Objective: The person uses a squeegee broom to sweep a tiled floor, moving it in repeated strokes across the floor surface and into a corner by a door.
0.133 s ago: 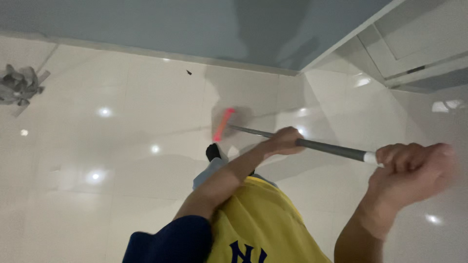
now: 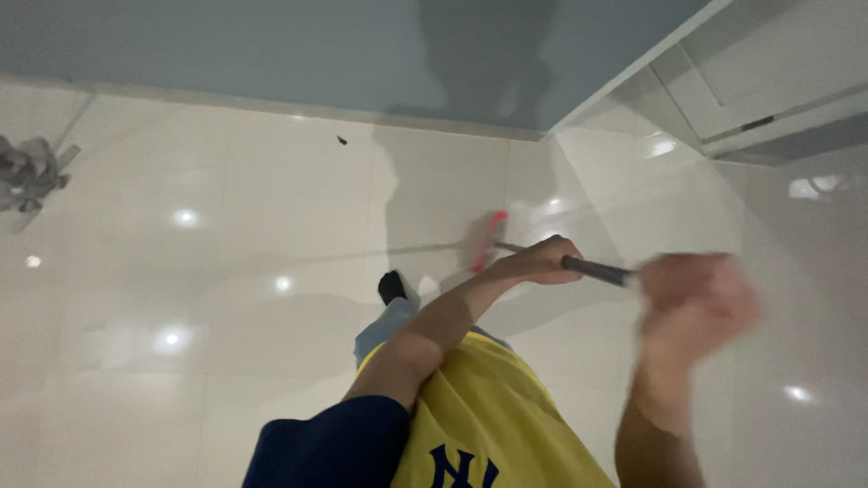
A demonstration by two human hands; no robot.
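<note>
Two hands grip one mop: left hand [image 2: 542, 260] closed around its dark grey handle [image 2: 595, 268], right hand [image 2: 696, 303] blurred, closed at the handle's end. Its flat red head [image 2: 489, 239] rests on glossy white floor [image 2: 226, 271], just beyond the left hand.

Taking the red mop head [image 2: 489, 240] as the landmark: to its left the glossy white floor [image 2: 226, 298] lies open, broken only by a small dark speck [image 2: 342, 140] up near the wall. Far to its left a grey crumpled cloth [image 2: 27, 173] sits at the edge of view. Just behind it the blue-grey wall [image 2: 271, 50] closes the way. To its right a white cabinet [image 2: 750, 81] juts out, narrowing the floor there. Just below-left of it stands a foot in a dark sock [image 2: 392, 286].
</note>
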